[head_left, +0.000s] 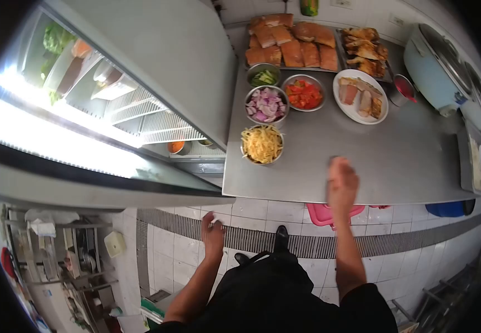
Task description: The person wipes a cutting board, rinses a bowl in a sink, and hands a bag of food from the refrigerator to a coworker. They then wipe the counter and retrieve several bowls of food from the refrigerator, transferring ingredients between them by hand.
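My right hand is over the front part of the steel table, slightly blurred, its fingers loosely extended with nothing visible in them. Lower and to the left, my left hand hangs over the floor in front of the table edge. Its fingers are partly bent and apart, and I see nothing held. Left of my right hand stands a bowl of shredded yellow food. Behind it are bowls of chopped purple onion, diced tomato and green slices. A white plate carries sliced meat.
At the back are trays of browned slabs and roasted meat pieces. A rice cooker and a metal cup stand right. The open fridge door adjoins the table's left side. A pink plastic item sits below the table edge.
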Demonstrator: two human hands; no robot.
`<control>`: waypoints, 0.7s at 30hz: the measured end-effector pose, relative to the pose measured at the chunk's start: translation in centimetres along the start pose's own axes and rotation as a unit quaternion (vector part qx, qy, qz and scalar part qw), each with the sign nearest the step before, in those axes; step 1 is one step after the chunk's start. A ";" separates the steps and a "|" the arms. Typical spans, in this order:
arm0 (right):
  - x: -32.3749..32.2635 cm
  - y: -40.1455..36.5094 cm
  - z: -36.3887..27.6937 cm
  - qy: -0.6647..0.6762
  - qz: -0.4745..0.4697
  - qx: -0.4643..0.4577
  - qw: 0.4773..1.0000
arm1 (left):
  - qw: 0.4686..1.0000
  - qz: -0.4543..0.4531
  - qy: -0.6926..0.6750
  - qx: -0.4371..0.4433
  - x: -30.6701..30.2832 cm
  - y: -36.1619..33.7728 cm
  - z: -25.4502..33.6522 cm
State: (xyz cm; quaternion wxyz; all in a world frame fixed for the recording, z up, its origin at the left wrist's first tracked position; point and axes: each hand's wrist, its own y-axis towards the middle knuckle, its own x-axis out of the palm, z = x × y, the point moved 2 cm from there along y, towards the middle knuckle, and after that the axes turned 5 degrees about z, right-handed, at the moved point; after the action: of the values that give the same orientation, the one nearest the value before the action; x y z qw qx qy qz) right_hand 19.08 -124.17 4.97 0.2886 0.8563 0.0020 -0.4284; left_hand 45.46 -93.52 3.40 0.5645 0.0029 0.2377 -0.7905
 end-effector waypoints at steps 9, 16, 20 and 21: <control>6.5 -3.9 -11.3 0.119 -0.117 -0.165 0.972 | 0.267 0.028 0.781 0.564 3.4 3.7 23.7; 1.4 2.5 0.8 -0.122 0.014 0.055 0.991 | 0.379 -0.066 0.750 0.537 0.2 0.7 22.2; -2.7 3.1 -6.2 0.103 0.120 -0.054 0.986 | 0.652 -0.220 0.579 0.437 -8.2 -4.4 15.6; -4.3 2.7 -12.0 0.137 0.107 -0.118 0.978 | 0.718 -0.277 0.568 0.292 -10.4 -5.9 13.3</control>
State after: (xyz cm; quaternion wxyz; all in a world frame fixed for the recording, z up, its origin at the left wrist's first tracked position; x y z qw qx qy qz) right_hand 25.81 -119.43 15.04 0.4289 0.8619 -0.0001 -0.2706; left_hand 47.46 -87.79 20.28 0.0506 0.5500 0.2609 -0.7918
